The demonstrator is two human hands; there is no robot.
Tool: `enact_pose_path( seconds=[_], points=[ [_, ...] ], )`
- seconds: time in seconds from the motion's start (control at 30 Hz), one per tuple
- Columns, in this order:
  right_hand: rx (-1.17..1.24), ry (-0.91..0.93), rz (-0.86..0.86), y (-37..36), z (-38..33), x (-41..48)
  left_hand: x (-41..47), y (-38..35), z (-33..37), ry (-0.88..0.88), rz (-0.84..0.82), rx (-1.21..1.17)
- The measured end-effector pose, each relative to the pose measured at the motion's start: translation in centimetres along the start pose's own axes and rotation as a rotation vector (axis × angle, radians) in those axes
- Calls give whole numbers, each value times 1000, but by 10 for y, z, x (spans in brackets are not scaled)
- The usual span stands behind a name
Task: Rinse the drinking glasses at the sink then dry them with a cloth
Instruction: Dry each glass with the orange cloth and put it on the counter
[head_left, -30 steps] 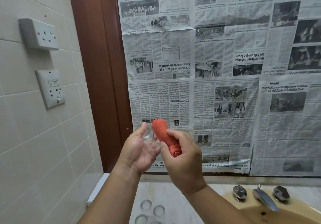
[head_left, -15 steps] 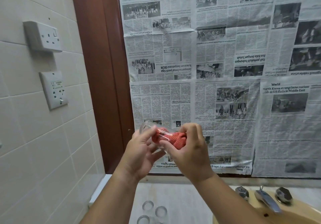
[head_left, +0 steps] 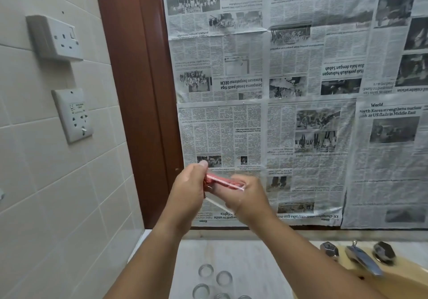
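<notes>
Countertop of pale grey stone (head_left: 254, 264) is lying nearest, at the bottom of the view. Several small clear round drinking glasses (head_left: 205, 270) are standing on it in a loose cluster, their mouths showing as rings from above. To the right of them a yellowish-beige sink basin (head_left: 405, 282) is curving out of the corner. A chrome tap spout (head_left: 363, 261) is pointing over it, and two faceted chrome knobs (head_left: 328, 249) are sitting either side of the spout.

Two bare forearms are rising from the lower edge toward the middle, above the counter and well clear of the cluster. Between the hands a further clear drinking glass (head_left: 220, 194) is lying on its side in the air, tilting down toward the right. An orange-red mesh cloth (head_left: 222, 181) is sitting stuffed inside it and showing through the wall. The left hand (head_left: 187, 192) is gripping the left end of this glass, fingers wrapping under it and thumb sticking up. The right hand (head_left: 251, 196) is curling its fingers at the right end, closing on the cloth there; blur is hiding whether they are also touching the rim.

Behind the hands, sheets of black-and-white newspaper (head_left: 301, 124) are covering the whole surface, many hanging upside down. A dark brown wooden frame (head_left: 139, 90) is running up the left side of the paper. Further left a cream tiled wall (head_left: 58, 194) is carrying a white switched socket (head_left: 58, 38) up high and a second white socket plate (head_left: 74, 115) below it
</notes>
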State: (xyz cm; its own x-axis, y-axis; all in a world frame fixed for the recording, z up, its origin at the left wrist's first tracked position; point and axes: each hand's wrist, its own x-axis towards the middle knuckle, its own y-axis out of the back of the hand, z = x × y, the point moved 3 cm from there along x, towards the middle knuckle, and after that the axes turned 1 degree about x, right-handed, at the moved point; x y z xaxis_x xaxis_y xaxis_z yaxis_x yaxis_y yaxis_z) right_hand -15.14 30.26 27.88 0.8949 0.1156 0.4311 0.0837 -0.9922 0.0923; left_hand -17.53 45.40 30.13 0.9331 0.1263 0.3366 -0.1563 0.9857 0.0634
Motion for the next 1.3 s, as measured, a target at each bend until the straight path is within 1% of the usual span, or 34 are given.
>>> enact_pose_path(
  seconds=[0.03, 0.07, 0.1, 0.13, 0.17, 0.2, 0.3, 0.33, 0.37, 0.4, 0.47, 0.5, 0.53, 0.6, 0.63, 0.67, 0.7, 0.73, 0.77, 0.8, 0.83, 0.87, 0.9, 0.93, 0.97, 1.0, 1.03, 1.07, 1.1, 1.13, 1.17, 1.2, 1.23, 1.3],
  points=[
    [194, -216, -66, -9, 2, -2, 1, 3, 1, -47, -9, -9],
    [302, -384, -108, -18, 2, -6, 3, 7, 0, -79, -22, -24],
    [319, -467, -133, -23, 3, -8, 5, 11, -1, -95, -28, -30],
    [295, -487, -141, -28, 5, -8, 7, 16, -4, -86, -25, -45],
    [232, -455, -124, -31, 6, -4, 10, 21, -8, -49, -17, -70],
    [126, -386, -92, -31, 7, 0, 13, 25, -13, 5, 0, -104],
    [-254, -49, 26, -36, 8, 13, 20, 40, -22, 177, 33, -179],
    [-306, 0, 58, -36, 6, 14, 21, 42, -23, 179, 10, -175],
    [-263, 3, 69, -38, 5, 16, 24, 44, -23, 145, -28, -157],
    [-142, -71, 54, -41, 3, 17, 25, 45, -22, 79, -64, -124],
    [163, -371, -27, -53, 9, 16, 29, 49, -23, -65, -127, -63],
    [247, -499, -59, -60, 15, 15, 29, 52, -24, -117, -157, -41],
    [283, -571, -69, -67, 18, 14, 30, 55, -26, -139, -184, -22],
    [267, -562, -46, -70, 28, 18, 31, 64, -30, -85, -219, -25],
    [202, -480, -24, -69, 28, 21, 34, 71, -34, -6, -244, -59],
    [85, -330, -3, -66, 26, 25, 36, 76, -36, 95, -293, -117],
    [-97, -110, 4, -62, 20, 28, 38, 80, -36, 197, -353, -158],
    [-350, 139, 24, -59, 15, 30, 39, 83, -37, 289, -412, -150],
    [-617, 383, 56, -57, 13, 31, 40, 83, -37, 357, -437, -101],
    [-807, 567, 77, -58, 8, 31, 40, 85, -37, 385, -421, -36],
    [-894, 658, 95, -58, 11, 33, 41, 85, -37, 373, -378, 21],
    [-865, 665, 101, -61, 8, 31, 41, 85, -37, 324, -335, 47],
    [-709, 554, 90, -65, 9, 32, 43, 84, -37, 253, -303, 43],
    [-417, 317, 61, -69, 10, 33, 45, 83, -37, 164, -282, 40],
    [-64, 9, 18, -77, 15, 32, 48, 84, -39, 76, -256, 59],
    [215, -294, -20, -88, 20, 27, 50, 86, -40, 5, -223, 92],
    [369, -490, -35, -95, 24, 22, 50, 87, -41, -36, -200, 117],
    [394, -569, -42, -100, 26, 20, 51, 89, -41, -50, -197, 121],
    [357, -570, -51, -101, 29, 22, 50, 89, -42, -42, -213, 108],
    [274, -500, -48, -96, 29, 25, 49, 91, -42, -8, -243, 81],
    [141, -360, -27, -90, 29, 30, 49, 94, -43, 44, -271, 62],
    [-42, -157, -8, -83, 27, 35, 48, 98, -41, 114, -290, 54],
    [-271, 89, 5, -78, 24, 36, 48, 102, -41, 190, -311, 74],
    [-727, 557, 47, -76, 18, 35, 47, 105, -42, 310, -365, 185]
  ],
)
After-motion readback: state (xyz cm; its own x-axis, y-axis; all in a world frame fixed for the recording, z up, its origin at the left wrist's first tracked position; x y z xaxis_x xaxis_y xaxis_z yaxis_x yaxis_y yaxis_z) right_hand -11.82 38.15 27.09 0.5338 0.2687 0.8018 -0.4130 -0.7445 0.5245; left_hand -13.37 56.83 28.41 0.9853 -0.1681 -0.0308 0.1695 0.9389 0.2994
